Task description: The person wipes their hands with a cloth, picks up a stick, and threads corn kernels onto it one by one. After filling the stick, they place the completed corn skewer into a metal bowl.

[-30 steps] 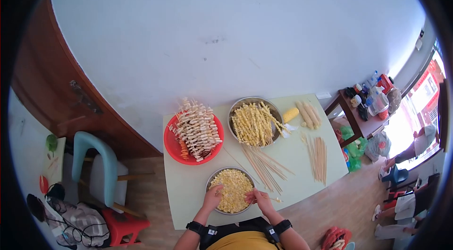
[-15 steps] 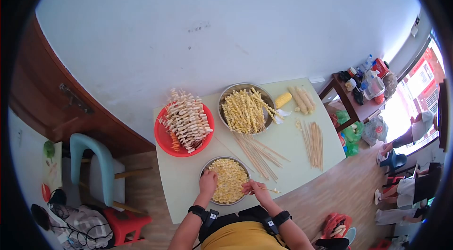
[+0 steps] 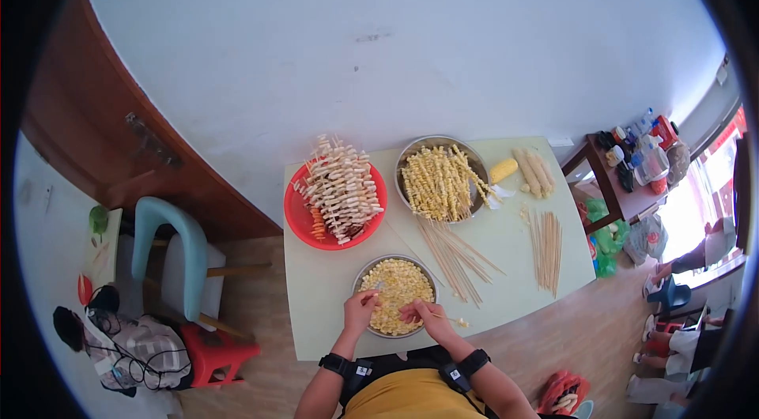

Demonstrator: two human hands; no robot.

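A round metal bowl point(image 3: 432, 277) of loose yellow corn kernels point(image 3: 399, 277) stands at the table's near edge. Over its left side is my left hand point(image 3: 361, 311), thumb and fingers pinched together; whatever lies between them is too small to make out. My right hand point(image 3: 427, 317), at the bowl's right side, grips a thin wooden skewer. A few pale yellow kernels point(image 3: 462, 323) show at the skewer's outer end, past the hand. Farther back, a larger metal bowl point(image 3: 402, 171) holds many corn-kernel skewers point(image 3: 439, 179), their bare sticks pointing toward me.
A red basin point(image 3: 295, 223) piled with skewered white slices point(image 3: 341, 190) sits at the back left. Bare skewers point(image 3: 547, 253), a corn cob point(image 3: 503, 171) and pale wrapped cobs point(image 3: 534, 172) lie on the right. A blue chair point(image 3: 170, 261) stands left; people are at far right.
The whole view has shifted, with the table now farther right and slightly higher. My left hand has shifted slightly toward the bowl's near-left rim; the right hand still holds the skewer.
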